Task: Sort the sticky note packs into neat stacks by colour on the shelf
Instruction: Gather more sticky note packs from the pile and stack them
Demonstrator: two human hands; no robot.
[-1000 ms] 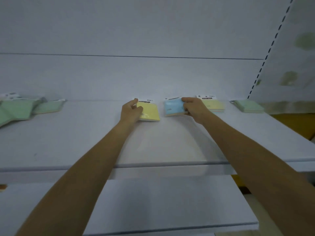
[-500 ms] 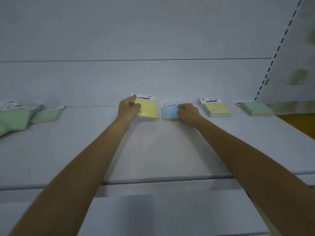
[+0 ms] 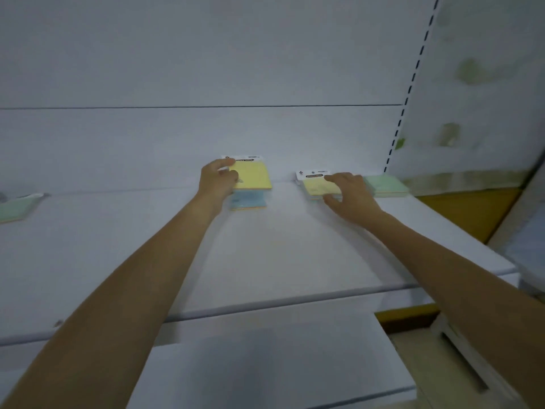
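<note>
On the white shelf [image 3: 265,246], my left hand [image 3: 218,183] grips a yellow sticky note pack [image 3: 255,177] by its left edge. It is held slightly raised over a blue pack [image 3: 250,200] that lies flat below it. My right hand [image 3: 352,196] lies over the right side of a second yellow pack [image 3: 317,185], with fingers at its far edge and thumb at its near edge. A green pack [image 3: 386,185] sits just right of that hand. More green packs [image 3: 14,208] lie at the far left.
The shelf's back panel rises right behind the packs. A slotted upright [image 3: 410,93] and a stained wall bound the right side. A lower white shelf [image 3: 265,364] juts out beneath my arms. A yellow-brown surface [image 3: 472,211] shows past the right end.
My right hand let go of the blue pack and moved right onto the second yellow pack. My left hand carried its yellow pack over the blue pack.
</note>
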